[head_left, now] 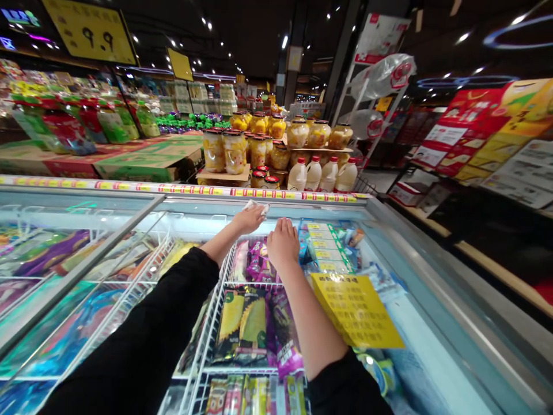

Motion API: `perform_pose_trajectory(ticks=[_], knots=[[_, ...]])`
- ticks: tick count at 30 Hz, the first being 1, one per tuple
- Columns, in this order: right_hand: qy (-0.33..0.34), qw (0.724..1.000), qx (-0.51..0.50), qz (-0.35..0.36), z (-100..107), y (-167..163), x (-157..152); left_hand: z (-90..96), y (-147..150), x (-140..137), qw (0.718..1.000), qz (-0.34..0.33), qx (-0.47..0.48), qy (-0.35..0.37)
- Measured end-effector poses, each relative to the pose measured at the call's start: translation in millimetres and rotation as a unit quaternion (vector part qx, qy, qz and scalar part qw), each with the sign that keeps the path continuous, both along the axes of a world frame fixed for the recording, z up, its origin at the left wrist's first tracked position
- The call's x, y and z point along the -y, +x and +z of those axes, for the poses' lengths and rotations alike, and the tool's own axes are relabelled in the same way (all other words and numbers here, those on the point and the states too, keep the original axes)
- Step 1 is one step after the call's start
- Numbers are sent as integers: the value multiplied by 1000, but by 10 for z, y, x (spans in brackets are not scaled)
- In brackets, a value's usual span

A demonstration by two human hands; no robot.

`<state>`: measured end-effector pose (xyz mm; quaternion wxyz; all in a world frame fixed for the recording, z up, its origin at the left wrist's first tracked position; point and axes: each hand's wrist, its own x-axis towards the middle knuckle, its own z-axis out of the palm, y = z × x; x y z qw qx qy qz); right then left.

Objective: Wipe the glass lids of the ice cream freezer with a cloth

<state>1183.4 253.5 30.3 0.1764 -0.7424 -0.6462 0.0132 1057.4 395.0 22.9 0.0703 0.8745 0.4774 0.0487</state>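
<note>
My left hand (249, 219) presses a crumpled white tissue (258, 207) at the far inner edge of a chest freezer's glass lid. My right hand (284, 245) rests palm down a little nearer and to the right, fingers stretched forward and side by side, with nothing seen in it. Whether its palm touches the glass is hard to tell. Under my arms, ice cream packets (253, 317) lie in white wire baskets (203, 357). A yellow notice (356, 311) is on the glass to the right of my right forearm.
A strip of price labels (207, 191) runs along the freezer's far rim. Behind it stand fruit jars (235, 151) and white bottles with red caps (313, 174). Red and yellow cartons (470, 132) are stacked at right. A metal frame bar (99, 253) crosses the glass at left.
</note>
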Motion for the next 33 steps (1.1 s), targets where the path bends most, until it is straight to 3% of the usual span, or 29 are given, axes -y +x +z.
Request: perform_pose_trajectory(ticks=[3,6,13,16,20,25,30,33], knots=[[-27,999,1,-28,5,118,-8,4,199,-40,1000,26,6,6],[-61,997,-6,-40,-29,174,-16,-24,272,60,1000,10,8,10],[-56,998,-21,-27,-45,194,-13,-68,-61,276,995,-96,4,9],[-57,998,-28,-28,-34,195,-15,-22,-79,203,998,-59,-1,2],[-72,997,-30,-18,13,247,-49,24,182,100,1000,-4,-3,11],[-77,996,-26,24,58,470,-88,-14,449,177,1000,0,-4,21],[-59,998,-29,10,-36,614,-72,-78,210,380,995,-100,0,23],[-45,999,-25,6,-87,596,-71,-64,83,377,994,-108,-4,11]])
